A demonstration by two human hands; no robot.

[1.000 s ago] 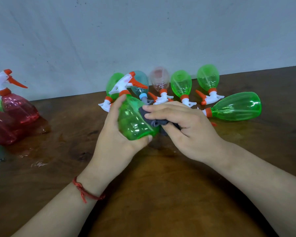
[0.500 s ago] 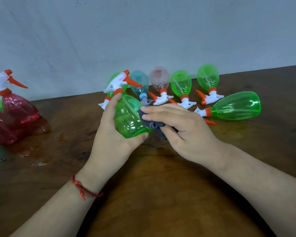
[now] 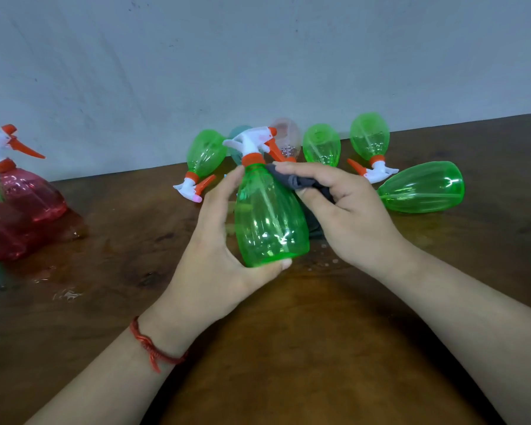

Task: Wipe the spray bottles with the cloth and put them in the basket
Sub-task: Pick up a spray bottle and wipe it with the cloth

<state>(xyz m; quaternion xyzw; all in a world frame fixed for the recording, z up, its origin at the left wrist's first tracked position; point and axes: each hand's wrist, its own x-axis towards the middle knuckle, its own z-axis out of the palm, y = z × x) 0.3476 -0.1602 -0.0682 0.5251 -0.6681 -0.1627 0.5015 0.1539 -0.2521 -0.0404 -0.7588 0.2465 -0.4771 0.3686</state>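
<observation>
left grip (image 3: 221,250) curling round green spray bottle (image 3: 270,222), thumb under base, fingers behind body. bottle standing near upright, long axis running from base at thumb up to trigger head. right grip (image 3: 347,216) pinching grey cloth (image 3: 295,180), pressing it on bottle shoulder, just right of left grip. other bottles (image 3: 423,187) lying beyond and right of grips; red bottles (image 3: 31,194) well left. bare counter (image 3: 288,348) lying nearer than grips. basket not showing.

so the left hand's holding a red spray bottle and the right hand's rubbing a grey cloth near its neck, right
Not quite. The head view shows the spray bottle in the left hand is green, not red. The right hand does press a grey cloth against it near the neck.
</observation>
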